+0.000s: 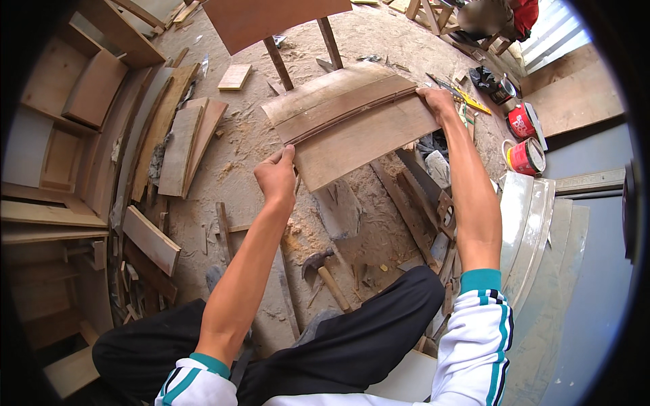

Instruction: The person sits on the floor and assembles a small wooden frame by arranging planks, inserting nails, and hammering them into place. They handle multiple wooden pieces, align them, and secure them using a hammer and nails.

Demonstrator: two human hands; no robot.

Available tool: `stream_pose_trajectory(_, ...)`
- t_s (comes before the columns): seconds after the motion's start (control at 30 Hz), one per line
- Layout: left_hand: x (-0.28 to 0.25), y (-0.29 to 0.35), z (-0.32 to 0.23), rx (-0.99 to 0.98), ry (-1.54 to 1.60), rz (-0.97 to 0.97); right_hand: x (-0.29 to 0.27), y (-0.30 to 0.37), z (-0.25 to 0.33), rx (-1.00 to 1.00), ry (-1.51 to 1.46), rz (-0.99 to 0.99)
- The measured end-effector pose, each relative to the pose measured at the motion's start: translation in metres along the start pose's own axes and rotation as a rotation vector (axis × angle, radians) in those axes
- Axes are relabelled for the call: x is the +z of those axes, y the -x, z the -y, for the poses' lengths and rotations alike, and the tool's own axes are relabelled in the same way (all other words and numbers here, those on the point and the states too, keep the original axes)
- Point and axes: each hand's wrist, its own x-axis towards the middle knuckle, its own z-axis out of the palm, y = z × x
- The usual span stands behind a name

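Note:
Both my hands hold a flat brown wooden panel by its two ends. My left hand is closed on the left end, its thumb on top near the far corner. At the far right corner, my right hand grips the panel, fingers partly hidden. Along the panel's far edge runs a darker grooved seam, and beyond it a paler wooden board lies against or under it; which, I cannot tell. Behind stands a reddish-brown board on two dark posts. A hammer lies on the ground near my knee.
Loose boards and wooden cabinets line the left. At right are red cans, a black plastic bag, a yellow tool and sheets. Another person shows at the top right. Offcuts and shavings litter the ground.

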Motion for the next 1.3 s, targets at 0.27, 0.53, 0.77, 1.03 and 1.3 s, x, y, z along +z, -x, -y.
stream_pose_trajectory(0.27, -0.002, -0.001, -0.003, 0.036, -0.102, -0.022, 0.004, -0.016, -0.018, -0.193, 0.272, -0.042)
stream_pose_trajectory(0.53, -0.019, 0.002, 0.002, -0.052, -0.109, 0.064, 0.006, 0.019, -0.033, -0.234, 0.315, -0.03)
stream_pose_trajectory(0.77, -0.116, -0.01, 0.053, -0.077, -0.207, -0.046, 0.055, 0.122, -0.064, -0.099, 0.25, 0.023)
stream_pose_trajectory(1.03, -0.247, -0.044, 0.05, 0.014, -0.341, -0.256, 0.179, 0.265, -0.085, -0.064, 0.334, -0.055)
stream_pose_trajectory(1.3, -0.365, -0.079, 0.108, 0.027, -0.445, -0.293, 0.27, 0.375, -0.152, 0.12, 0.161, -0.07)
